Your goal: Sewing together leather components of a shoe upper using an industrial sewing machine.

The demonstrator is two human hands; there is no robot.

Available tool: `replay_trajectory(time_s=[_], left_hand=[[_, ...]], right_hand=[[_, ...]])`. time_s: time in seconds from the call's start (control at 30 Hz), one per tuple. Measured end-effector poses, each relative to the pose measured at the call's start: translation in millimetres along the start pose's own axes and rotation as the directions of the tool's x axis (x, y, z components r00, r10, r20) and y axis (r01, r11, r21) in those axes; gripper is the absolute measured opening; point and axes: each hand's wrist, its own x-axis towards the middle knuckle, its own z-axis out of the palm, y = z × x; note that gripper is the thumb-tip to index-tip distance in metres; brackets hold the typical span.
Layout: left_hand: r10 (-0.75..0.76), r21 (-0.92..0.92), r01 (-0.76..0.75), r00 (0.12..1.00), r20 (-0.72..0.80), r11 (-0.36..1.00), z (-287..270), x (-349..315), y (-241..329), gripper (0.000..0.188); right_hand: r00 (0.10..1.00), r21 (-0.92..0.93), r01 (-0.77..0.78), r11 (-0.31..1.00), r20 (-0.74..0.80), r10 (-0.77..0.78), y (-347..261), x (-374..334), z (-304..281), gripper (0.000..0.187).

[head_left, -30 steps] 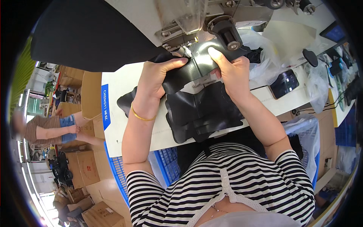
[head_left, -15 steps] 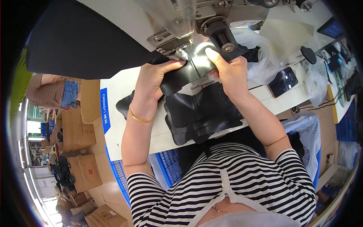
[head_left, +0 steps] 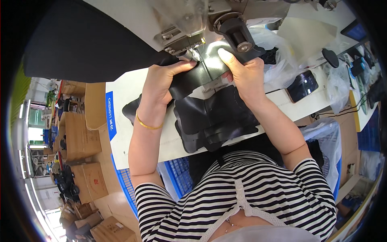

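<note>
A glossy black leather-like piece [head_left: 191, 82] with a seam line down it lies under the lit needle area of a sewing machine [head_left: 187, 50]. My left hand [head_left: 159, 82] grips its left side, the thumb flat on top close to the presser foot and the fingers underneath. On the right side, my right hand [head_left: 248, 78] pinches the piece between the thumb on top and fingers curled below. Nearer to me, several similar black pieces [head_left: 215, 117] lie overlapped on the white table, partly over its front edge. The needle tip itself is too small to make out.
A large black panel [head_left: 88, 44] covers the far left. Right of the machine are clear plastic bags [head_left: 278, 56] and a phone [head_left: 302, 86]. Blue baskets [head_left: 177, 177] stand below the table. Cardboard boxes [head_left: 82, 135] sit on the floor at left.
Both hands keep their hold and the black piece stays nearly in place under the machine. A person in a striped top and denim shorts at the left has gone out of view.
</note>
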Motion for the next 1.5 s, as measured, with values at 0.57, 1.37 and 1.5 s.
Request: replay_trajectory(time_s=[0.57, 1.37, 1.5], left_hand=[[0.001, -0.146, 0.016, 0.993, 0.117, 0.989, -13, 16, -5, 0.018], [-0.065, -0.387, 0.075, 0.997, 0.038, 0.919, 14, -80, -63, 0.030], [-0.114, -0.467, 0.131, 0.991, 0.065, 0.875, 26, -88, -69, 0.025]], right_hand=[[0.997, -0.110, 0.071, 0.991, 0.029, -0.068, -8, 7, 4, 0.012], [0.992, -0.002, -0.031, 1.000, 0.120, 0.031, 12, -71, -25, 0.022], [0.968, 0.018, -0.191, 0.981, 0.170, 0.185, 16, -79, -32, 0.022]])
